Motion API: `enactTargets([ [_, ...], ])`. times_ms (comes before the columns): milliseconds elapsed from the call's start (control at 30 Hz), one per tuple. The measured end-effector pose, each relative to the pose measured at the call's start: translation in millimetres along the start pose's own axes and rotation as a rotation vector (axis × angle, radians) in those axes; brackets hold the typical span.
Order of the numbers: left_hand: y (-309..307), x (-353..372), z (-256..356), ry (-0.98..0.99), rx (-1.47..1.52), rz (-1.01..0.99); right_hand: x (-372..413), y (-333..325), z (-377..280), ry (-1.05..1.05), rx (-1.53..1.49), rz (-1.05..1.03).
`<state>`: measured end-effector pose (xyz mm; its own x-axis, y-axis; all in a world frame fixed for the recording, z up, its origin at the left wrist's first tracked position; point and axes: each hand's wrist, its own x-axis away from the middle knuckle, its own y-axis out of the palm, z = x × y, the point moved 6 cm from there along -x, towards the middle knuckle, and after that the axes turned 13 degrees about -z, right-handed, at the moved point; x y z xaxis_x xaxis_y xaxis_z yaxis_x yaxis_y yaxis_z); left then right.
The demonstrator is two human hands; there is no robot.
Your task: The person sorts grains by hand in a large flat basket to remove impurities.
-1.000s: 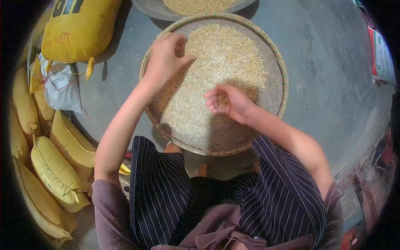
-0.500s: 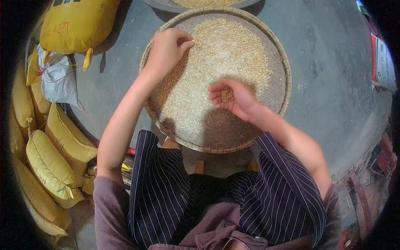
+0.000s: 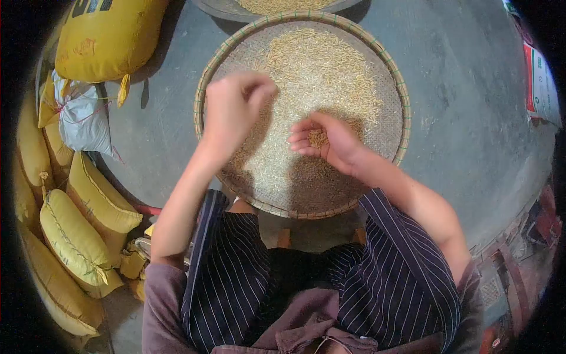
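Note:
A round woven tray [image 3: 404,112] with a bamboo rim lies in front of my knees. Pale grains [image 3: 312,53] are spread over much of it, thickest toward its far side. My left hand [image 3: 242,106], slightly blurred, is above the tray's left part with thumb and fingers pinched together; whatever is between the fingertips is too small to make out. Over the middle right of the tray, my right hand [image 3: 324,138] is cupped palm up and holds a small heap of brownish grains [image 3: 318,138].
Beyond the tray stands a wide basin [image 3: 224,10] with more grain. Yellow sacks [image 3: 76,236], a large yellow sack [image 3: 106,41] and a white bag [image 3: 85,121] lie on the left. A red and white package [image 3: 541,85] is at the far right.
My left hand has moved back toward me from the tray's upper left, still pinched. My right hand has barely shifted, still cupping the grains.

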<state>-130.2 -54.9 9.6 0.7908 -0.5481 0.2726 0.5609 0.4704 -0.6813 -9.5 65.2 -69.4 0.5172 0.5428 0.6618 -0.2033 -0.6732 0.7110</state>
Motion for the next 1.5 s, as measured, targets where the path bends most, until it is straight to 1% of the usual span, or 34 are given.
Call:
enactTargets([
  [67,13,17,26,0.026,0.141,-0.127,-1,5,2,-0.011,-0.039,0.027],
  [100,27,27,28,-0.062,0.187,-0.239,0,5,4,-0.016,-0.078,0.055],
  [133,38,34,34,0.033,0.175,-0.235,0,5,6,-0.016,-0.079,0.054],
  [200,56,43,36,-0.012,0.102,-0.329,-2,1,11,-0.014,-0.011,0.074],
  [233,58,45,33,-0.013,0.102,-0.33,-3,0,13,-0.013,-0.011,0.073],
  [300,61,45,38,0.137,-0.062,-0.34,-3,-3,15,0.007,0.04,0.111],
  [433,46,37,36,0.163,-0.118,-0.28,-4,-6,7,-0.024,0.013,0.124],
  [500,26,24,17,0.058,-0.043,-0.06,-7,-4,7,-0.016,0.022,-0.038],
  [533,23,17,7,0.057,-0.043,-0.061,-6,-4,7,-0.014,0.021,-0.038],
  [600,8,4,-11,0.004,-0.236,0.114,-5,0,6,0.033,0.055,-0.044],
  [733,11,-11,-24,-0.027,-0.223,0.126,-6,-4,7,0.016,0.053,-0.061],
  [800,13,-14,-28,-0.078,-0.184,0.121,-6,-4,6,0.008,0.046,-0.062],
  [1033,11,-16,-36,-0.087,-0.109,0.116,-4,-4,6,0.013,0.036,-0.047],
  [1100,11,-17,-41,-0.116,-0.088,0.105,-4,-5,5,0.002,0.051,-0.047],
  [1333,1,-18,-39,-0.122,-0.079,0.081,-4,-6,6,0.011,0.037,-0.05],
  [1433,-7,-9,-24,-0.133,-0.063,0.025,-4,-6,5,0.006,0.05,-0.038],
  [1500,-3,6,-5,-0.155,0.06,-0.097,-3,-3,6,0.016,0.045,-0.044],
])
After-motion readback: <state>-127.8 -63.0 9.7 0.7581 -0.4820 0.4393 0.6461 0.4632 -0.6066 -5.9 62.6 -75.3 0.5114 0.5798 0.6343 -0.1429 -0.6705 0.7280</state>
